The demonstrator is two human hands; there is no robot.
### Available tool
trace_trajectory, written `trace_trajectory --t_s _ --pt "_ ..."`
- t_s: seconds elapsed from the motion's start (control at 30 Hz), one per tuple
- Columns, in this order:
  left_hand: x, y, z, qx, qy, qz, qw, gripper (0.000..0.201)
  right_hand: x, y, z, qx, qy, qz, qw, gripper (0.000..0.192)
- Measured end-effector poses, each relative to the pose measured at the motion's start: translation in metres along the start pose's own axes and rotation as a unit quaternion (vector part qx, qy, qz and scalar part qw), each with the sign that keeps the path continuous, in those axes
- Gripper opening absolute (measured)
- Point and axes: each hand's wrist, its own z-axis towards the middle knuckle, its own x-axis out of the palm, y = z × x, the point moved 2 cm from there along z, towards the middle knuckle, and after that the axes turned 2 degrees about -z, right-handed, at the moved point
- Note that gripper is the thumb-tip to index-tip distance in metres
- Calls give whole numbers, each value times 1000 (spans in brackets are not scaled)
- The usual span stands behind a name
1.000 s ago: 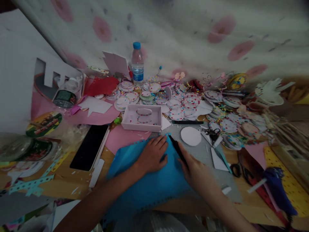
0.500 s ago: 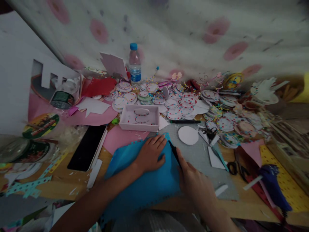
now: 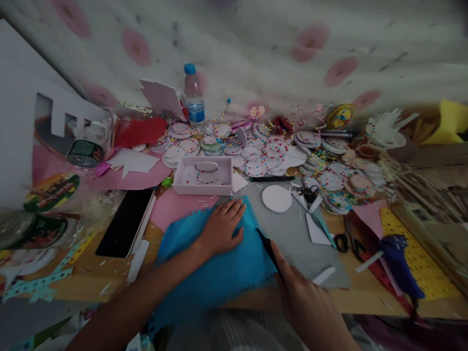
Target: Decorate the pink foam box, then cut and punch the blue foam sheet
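A bright blue sheet (image 3: 219, 273) with a scalloped edge lies on the grey cutting mat (image 3: 303, 239) and hangs over the table's front edge. My left hand (image 3: 221, 229) presses flat on its upper part, fingers stretched out. In my right hand (image 3: 298, 287) is a slim black craft knife (image 3: 268, 246), pointing up and left. Its tip meets the sheet's right edge; whether it touches the material I cannot tell. Just beyond the sheet are a white paper disc (image 3: 277, 199) and a white open box (image 3: 203, 183) with beads inside.
Many bead-edged white discs (image 3: 256, 151) are piled at the back beside a water bottle (image 3: 193, 97). A black phone (image 3: 125, 224) lies at left. Scissors (image 3: 345, 239), a blue glue gun (image 3: 400, 263) and yellow dotted sheet (image 3: 427, 258) lie at right.
My right hand has drawn the craft knife down along the sheet's right edge, toward me. My left hand stays flat on the sheet. The whole view has shifted slightly.
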Motion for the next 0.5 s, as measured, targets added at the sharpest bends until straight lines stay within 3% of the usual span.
trace_trajectory --t_s 0.33,0.5 --pt "3 1 0 6 -12 3 1000 61 17 -23 -59 -2 3 -3 1000 99" --pt "3 1 1 5 -9 10 1000 60 13 -35 -77 -27 25 64 997 94"
